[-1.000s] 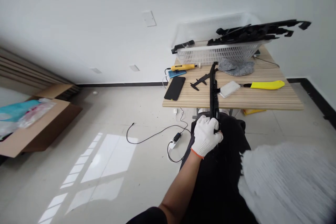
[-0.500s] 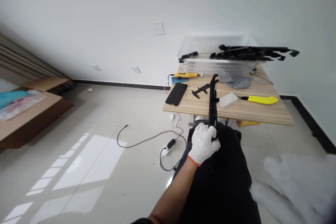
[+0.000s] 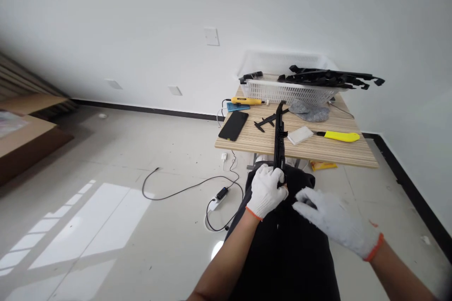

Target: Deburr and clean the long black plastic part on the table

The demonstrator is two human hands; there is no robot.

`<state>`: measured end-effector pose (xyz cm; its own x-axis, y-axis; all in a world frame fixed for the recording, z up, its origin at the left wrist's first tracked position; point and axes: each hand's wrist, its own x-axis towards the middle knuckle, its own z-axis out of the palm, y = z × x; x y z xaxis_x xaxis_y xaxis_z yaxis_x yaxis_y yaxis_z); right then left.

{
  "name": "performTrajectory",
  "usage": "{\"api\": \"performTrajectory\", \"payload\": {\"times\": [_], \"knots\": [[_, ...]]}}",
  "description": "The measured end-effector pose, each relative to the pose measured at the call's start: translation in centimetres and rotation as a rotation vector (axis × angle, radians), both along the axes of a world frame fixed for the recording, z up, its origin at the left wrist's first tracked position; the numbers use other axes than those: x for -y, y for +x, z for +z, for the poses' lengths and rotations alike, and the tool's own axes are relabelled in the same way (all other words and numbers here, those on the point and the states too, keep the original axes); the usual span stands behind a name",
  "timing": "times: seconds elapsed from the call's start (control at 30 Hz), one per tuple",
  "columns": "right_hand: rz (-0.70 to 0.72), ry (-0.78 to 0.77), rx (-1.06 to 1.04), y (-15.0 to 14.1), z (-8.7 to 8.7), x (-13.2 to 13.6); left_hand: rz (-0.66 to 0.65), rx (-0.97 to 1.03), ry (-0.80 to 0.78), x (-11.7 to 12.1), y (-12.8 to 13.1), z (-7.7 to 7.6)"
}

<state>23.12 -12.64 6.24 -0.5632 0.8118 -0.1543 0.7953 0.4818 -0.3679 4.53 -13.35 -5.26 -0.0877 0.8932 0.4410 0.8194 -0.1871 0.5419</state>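
My left hand (image 3: 267,190), in a white knit glove with an orange cuff, is closed around the near end of a long black plastic part (image 3: 279,138). That part points away from me over the table's front edge, its far tip beside a black caliper (image 3: 266,121). To the right, above my dark-clothed leg, my gloved right hand (image 3: 328,218) is apart from the part. Its thumb and fingers are spread with nothing visible between them, and it is slightly blurred. The near end of the part is hidden by my left hand.
On the wooden table (image 3: 328,154) lie a phone (image 3: 233,125), a yellow pen-shaped tool (image 3: 246,101), a white pad (image 3: 300,135), a yellow-handled knife (image 3: 342,136) and grey cloth (image 3: 309,111). Behind stands a white basket (image 3: 289,89) of black parts. Cables and a power strip (image 3: 216,202) lie on the floor.
My right hand has come in from the lower right toward the black part, less blurred than before. The left hand keeps its hold. The whole view has shifted slightly.
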Motion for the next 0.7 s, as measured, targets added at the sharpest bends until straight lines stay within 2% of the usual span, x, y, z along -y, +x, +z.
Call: {"api": "performTrajectory", "payload": {"times": [0.1, 0.23, 0.33, 0.4, 0.5, 0.7], "knots": [[-0.036, -0.004, -0.071, -0.7, -2.5, 2.2, 0.029, 0.019, 0.025, 0.1, 0.0, 0.1], [0.038, 0.292, -0.16, -1.3, -7.1, 4.4, 0.182, 0.078, 0.041, 0.7, 0.2, 1.0], [0.058, 0.506, -0.22, -2.2, -9.4, 5.5, 0.312, 0.195, 0.029, 1.8, 0.3, 2.1], [0.056, 0.595, -0.244, -3.2, -9.9, 5.6, 0.384, 0.279, 0.044, 2.7, 0.2, 2.8], [0.054, 0.642, -0.278, -5.1, -9.8, 5.0, 0.429, 0.362, 0.115, 4.0, -0.1, 3.7], [0.057, 0.727, -0.484, -8.6, -8.4, 2.4, 0.366, 0.45, 0.252, 5.1, -1.5, 4.5]]}}
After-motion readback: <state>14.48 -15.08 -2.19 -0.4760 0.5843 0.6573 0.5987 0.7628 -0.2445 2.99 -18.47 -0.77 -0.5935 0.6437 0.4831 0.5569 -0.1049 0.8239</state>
